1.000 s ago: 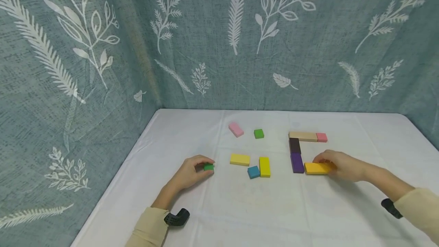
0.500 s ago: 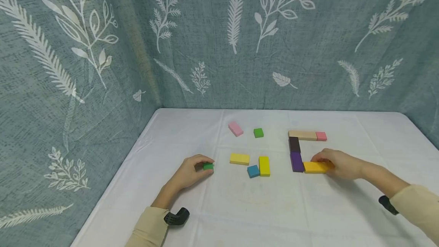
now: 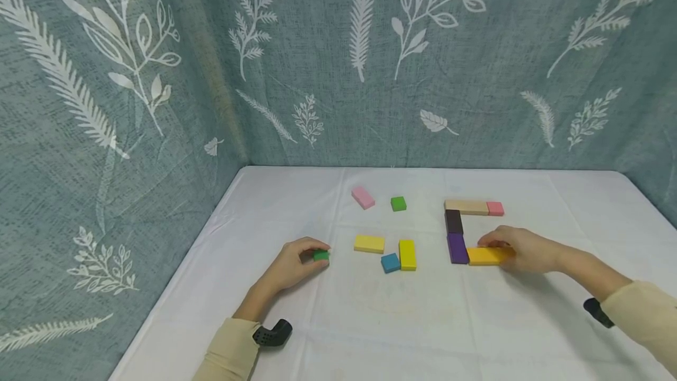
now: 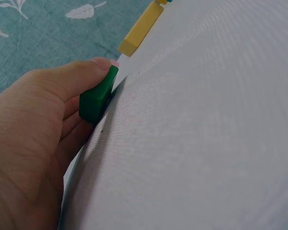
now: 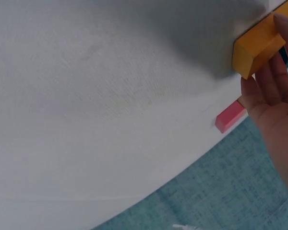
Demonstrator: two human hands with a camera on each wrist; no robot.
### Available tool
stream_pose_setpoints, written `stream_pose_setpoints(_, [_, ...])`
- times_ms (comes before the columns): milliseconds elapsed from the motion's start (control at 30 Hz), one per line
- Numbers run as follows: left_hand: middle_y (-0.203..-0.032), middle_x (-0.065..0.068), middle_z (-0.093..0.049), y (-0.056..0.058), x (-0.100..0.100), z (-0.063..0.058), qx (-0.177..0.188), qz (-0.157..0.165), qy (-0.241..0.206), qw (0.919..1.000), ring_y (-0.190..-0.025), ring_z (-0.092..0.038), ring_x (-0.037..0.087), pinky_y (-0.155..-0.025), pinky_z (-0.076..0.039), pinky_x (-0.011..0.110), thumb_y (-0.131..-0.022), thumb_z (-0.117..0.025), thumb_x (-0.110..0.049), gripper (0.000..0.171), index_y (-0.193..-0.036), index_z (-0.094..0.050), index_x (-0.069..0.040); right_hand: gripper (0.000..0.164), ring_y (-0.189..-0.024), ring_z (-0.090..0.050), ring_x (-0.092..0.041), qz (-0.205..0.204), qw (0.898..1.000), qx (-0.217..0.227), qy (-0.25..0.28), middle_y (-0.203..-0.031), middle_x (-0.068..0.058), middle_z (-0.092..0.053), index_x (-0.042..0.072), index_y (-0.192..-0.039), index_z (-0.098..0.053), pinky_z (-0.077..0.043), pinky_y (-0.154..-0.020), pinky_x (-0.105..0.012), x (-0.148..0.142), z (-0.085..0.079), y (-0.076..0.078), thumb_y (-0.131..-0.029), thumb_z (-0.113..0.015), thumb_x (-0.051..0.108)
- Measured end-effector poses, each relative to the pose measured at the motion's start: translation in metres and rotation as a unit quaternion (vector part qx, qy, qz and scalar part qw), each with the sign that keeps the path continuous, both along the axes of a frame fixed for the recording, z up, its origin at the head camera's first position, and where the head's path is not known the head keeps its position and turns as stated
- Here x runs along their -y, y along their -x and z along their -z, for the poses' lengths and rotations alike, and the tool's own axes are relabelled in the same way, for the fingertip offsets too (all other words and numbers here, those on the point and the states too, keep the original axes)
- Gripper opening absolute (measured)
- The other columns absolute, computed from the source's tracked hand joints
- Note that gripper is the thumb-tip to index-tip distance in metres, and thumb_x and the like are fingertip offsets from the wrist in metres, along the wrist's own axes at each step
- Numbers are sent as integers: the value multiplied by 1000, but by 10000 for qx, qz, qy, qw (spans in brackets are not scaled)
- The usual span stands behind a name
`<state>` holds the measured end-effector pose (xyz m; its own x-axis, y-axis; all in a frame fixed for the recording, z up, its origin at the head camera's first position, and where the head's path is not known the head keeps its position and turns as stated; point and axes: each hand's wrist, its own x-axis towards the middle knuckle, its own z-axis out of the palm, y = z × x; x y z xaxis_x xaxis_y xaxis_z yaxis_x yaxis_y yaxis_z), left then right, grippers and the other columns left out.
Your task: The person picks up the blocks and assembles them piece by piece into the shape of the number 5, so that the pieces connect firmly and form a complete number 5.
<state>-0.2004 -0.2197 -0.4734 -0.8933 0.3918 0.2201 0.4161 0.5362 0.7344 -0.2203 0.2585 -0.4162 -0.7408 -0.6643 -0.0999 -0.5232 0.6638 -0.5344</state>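
Between thumb and fingers, my left hand pinches a dark green block low at the cloth, left of the other blocks. My right hand grips the right end of an orange block, whose left end meets the lower part of a purple block. Above the purple one lies a dark brown block. A tan block runs along the top, with a small pink-red block at its right end. In the right wrist view the fingers lie along the orange block's sides.
Loose blocks lie mid-table: a pale yellow block, a bright yellow block beside a blue block, a pink block and a light green block. A patterned curtain hangs behind the white-clothed table.
My right hand has slid the orange block slightly left, closing the small gap to the purple block. My left hand has kept its place with the green block.
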Motion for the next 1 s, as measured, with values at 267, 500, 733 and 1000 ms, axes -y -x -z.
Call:
stream_pose_setpoints(267, [-108,4,-66,1,0,-2,-105,7,27,9999,-102,-61,21,-90,-49,35,-83,-75,-10,27,-108,-69,-8,39,-101,-56,-32,373,9990,-24,228,-114,-15,-60,-5,-122,-56,-46,-89,-55,2,-9,14,-90,-67,15])
stream_pose_setpoints(500, [-106,2,-66,1,-1,0,-163,0,65,9998,-100,-61,19,-89,-50,33,-82,-75,-11,26,-108,-69,-8,36,-94,-59,-30,688,9964,-141,485,-104,-15,-62,-10,-120,-55,-50,-86,-49,7,-11,26,-93,-63,12])
stream_pose_setpoints(733, [-107,3,-66,1,0,2,-203,46,48,9998,-100,-61,20,-88,-50,33,-83,-75,-11,26,-108,-69,-8,38,-101,-56,-36,1274,9906,139,481,-108,-19,-61,-10,-122,-54,-47,-90,-53,20,-11,31,-96,-59,17])
stream_pose_setpoints(1000, [-107,3,-66,0,0,2,-202,55,-4,9998,-99,-61,19,-87,-51,32,-83,-75,-11,26,-108,-69,-8,48,-110,-53,-41,1902,9682,1291,987,-128,-31,-49,-9,-135,-42,-46,-93,-50,40,-16,42,-100,-50,22])
